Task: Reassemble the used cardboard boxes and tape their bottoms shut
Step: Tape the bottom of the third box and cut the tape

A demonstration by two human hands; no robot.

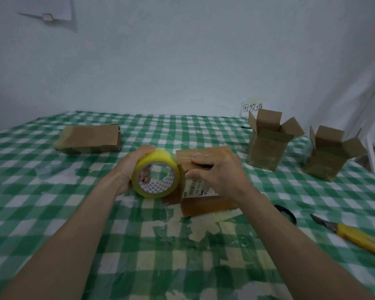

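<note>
My view is dim and flat, with a cool bluish cast — shadows under the brown cardboard boxes (pixel 267 146) are faint and soft. The wide lens bows the green-and-white checked tablecloth (pixel 52 213) at the edges — detail is slightly soft throughout.

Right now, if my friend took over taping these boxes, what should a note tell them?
Left hand grips the tape roll, held against the middle box.
Right hand holds that box down, fingers curled over its top.
Done, it seems: two boxes stand open-topped at the right.
Left: finish taping this box, then the flat box at the far left.
Knife lies at the right.
</note>
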